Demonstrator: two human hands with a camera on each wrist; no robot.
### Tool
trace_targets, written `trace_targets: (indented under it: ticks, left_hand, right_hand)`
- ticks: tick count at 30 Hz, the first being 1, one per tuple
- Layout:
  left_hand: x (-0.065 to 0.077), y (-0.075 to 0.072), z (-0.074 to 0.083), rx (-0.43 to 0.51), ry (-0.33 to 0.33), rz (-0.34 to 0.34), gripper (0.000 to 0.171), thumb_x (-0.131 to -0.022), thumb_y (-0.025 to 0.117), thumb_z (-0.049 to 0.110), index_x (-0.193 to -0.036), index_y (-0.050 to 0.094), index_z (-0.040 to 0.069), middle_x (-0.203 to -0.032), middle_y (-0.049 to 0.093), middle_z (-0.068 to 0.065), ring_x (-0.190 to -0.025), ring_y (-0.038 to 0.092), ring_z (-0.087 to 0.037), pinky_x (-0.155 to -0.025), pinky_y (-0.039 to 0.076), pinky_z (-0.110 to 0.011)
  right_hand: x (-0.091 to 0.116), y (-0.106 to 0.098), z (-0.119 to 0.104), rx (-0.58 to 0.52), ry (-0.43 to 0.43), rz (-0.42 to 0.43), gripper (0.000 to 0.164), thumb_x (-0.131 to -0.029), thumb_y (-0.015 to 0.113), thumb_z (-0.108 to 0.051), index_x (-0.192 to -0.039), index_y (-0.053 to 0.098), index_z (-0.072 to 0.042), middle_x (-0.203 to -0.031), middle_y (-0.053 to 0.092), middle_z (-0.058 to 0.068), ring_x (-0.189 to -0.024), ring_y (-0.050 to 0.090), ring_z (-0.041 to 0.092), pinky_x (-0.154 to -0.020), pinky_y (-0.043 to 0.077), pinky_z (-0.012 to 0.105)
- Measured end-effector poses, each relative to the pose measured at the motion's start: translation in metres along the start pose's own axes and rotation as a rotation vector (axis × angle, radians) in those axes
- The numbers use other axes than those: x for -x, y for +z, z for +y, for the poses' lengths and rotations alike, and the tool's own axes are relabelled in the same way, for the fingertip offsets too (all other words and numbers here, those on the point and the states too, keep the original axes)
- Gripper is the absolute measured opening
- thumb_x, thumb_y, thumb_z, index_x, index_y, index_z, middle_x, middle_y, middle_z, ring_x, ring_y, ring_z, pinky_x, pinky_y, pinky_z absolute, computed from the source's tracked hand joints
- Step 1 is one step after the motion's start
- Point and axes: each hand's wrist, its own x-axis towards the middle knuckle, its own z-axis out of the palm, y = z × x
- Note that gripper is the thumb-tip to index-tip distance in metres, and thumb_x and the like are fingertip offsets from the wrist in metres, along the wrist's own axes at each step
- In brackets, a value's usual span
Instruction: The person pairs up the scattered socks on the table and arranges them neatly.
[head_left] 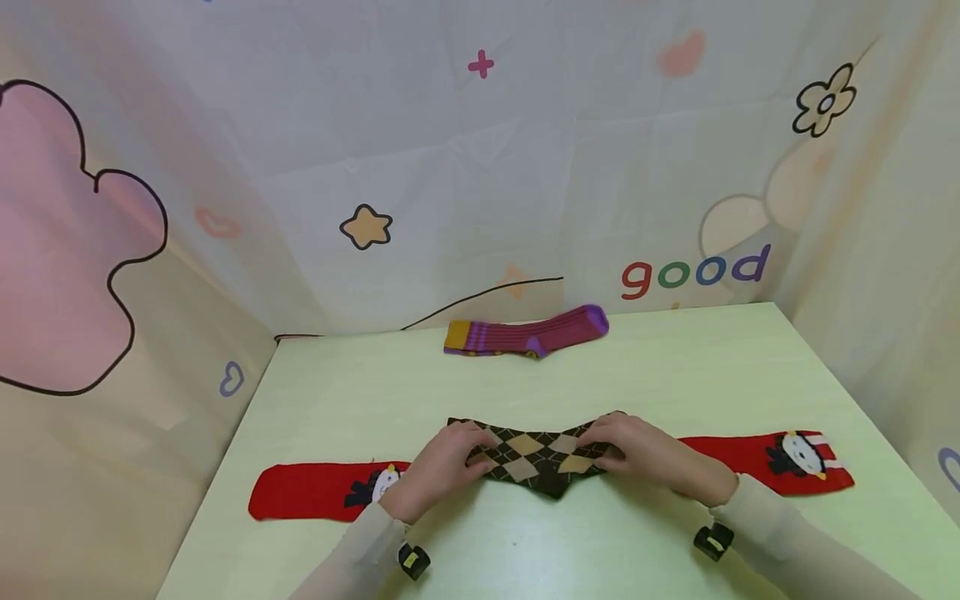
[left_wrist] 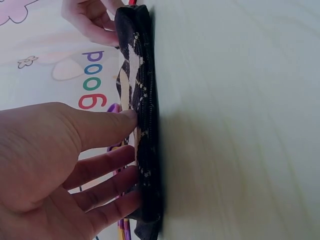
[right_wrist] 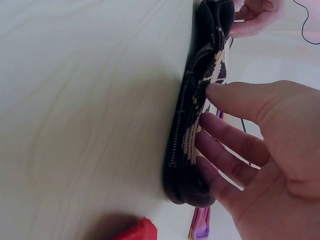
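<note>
A dark brown argyle sock (head_left: 536, 457) with tan and grey diamonds lies flat on the table in front of me. In the right wrist view its near side shows layered dark edges (right_wrist: 181, 117). My left hand (head_left: 447, 462) rests on the left part of this sock, thumb and fingertips against the fabric. On the other end is my right hand (head_left: 648, 454), touching the sock with its thumb and fairly straight fingers, as the right wrist view also shows. The sock's heel points toward me between the two hands.
Left of the hands lies a red sock (head_left: 303, 492) with a penguin picture, partly behind the left hand. Another red penguin sock (head_left: 750, 457) lies to the right. A purple-magenta sock (head_left: 517, 335) with a mustard cuff is at the table's back edge, before a printed curtain (head_left: 450, 150).
</note>
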Motion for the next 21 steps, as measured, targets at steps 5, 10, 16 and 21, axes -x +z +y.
trace_targets:
  ticks: [5, 10, 16, 21]
  left_hand:
    - [-0.0002, 0.0006, -0.0011, -0.005, 0.004, -0.001, 0.021, -0.093, 0.078, 0.016, -0.113, 0.076, 0.009, -0.109, 0.073, -0.001, -0.102, 0.065, -0.018, -0.093, 0.054, -0.034]
    - [-0.0002, -0.0006, -0.0013, 0.003, 0.005, -0.005, 0.021, -0.093, 0.078, 0.015, -0.113, 0.077, 0.008, -0.111, 0.072, -0.002, -0.104, 0.065, -0.020, -0.095, 0.054, -0.035]
    - [0.0010, -0.0015, -0.0020, -0.004, -0.007, -0.039, 0.027, -0.089, 0.083, 0.019, -0.113, 0.077, 0.010, -0.116, 0.071, -0.002, -0.109, 0.063, -0.021, -0.098, 0.052, -0.037]
    - [0.0016, -0.0011, -0.0021, -0.022, -0.024, -0.066, 0.031, -0.087, 0.085, 0.020, -0.115, 0.076, 0.011, -0.121, 0.069, -0.001, -0.114, 0.061, -0.022, -0.101, 0.051, -0.036]
  right_hand:
    - [0.0002, -0.0002, -0.0010, 0.011, 0.014, -0.016, 0.031, -0.087, 0.080, -0.003, -0.117, 0.075, -0.010, -0.113, 0.070, 0.001, -0.105, 0.063, 0.024, -0.091, 0.055, 0.043]
    - [0.0004, -0.0007, -0.0024, 0.024, 0.013, -0.011, 0.032, -0.087, 0.080, -0.003, -0.117, 0.075, -0.011, -0.114, 0.069, 0.001, -0.106, 0.063, 0.025, -0.091, 0.055, 0.043]
    - [0.0011, -0.0001, -0.0019, 0.012, 0.010, -0.001, 0.033, -0.086, 0.080, -0.001, -0.117, 0.075, -0.010, -0.114, 0.069, 0.001, -0.106, 0.062, 0.025, -0.090, 0.055, 0.043]
    - [0.0015, 0.0012, -0.0003, 0.013, 0.021, -0.008, 0.033, -0.087, 0.080, -0.002, -0.118, 0.074, -0.010, -0.115, 0.069, 0.001, -0.107, 0.063, 0.025, -0.091, 0.056, 0.043]
